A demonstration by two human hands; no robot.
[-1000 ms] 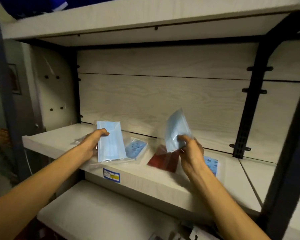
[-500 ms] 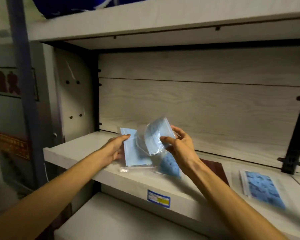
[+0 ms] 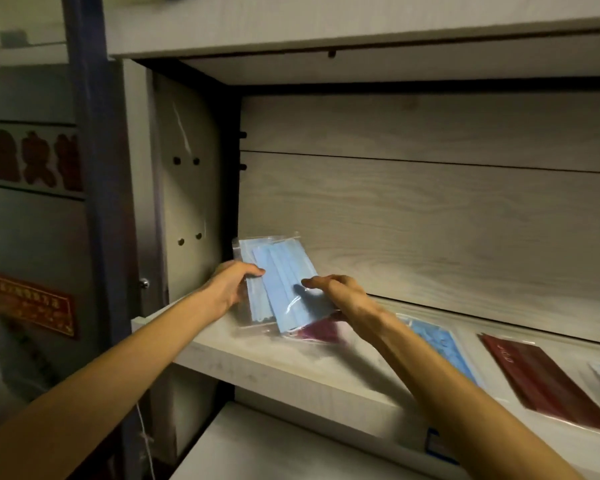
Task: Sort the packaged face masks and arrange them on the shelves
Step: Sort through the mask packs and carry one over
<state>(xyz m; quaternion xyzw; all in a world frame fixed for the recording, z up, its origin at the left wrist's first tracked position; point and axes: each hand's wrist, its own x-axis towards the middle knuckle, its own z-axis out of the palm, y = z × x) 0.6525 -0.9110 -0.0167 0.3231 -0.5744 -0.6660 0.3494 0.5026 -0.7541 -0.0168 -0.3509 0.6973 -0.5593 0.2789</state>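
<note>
The plain blue mask packet [image 3: 284,289] leans on a second blue packet [image 3: 248,258] at the left end of the shelf [image 3: 257,368], tilted off square. Your left hand [image 3: 229,289] grips the rear packet's edge; your right hand [image 3: 340,292] lies on the front one, fingers extended. Square both edges before release (a maroon packet [image 3: 317,331] sits beneath; keep colours separate).

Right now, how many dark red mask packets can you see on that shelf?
2: one dark red packet peeks from under the plain blue packets, another lies flat farther right. More may be hidden.
</note>
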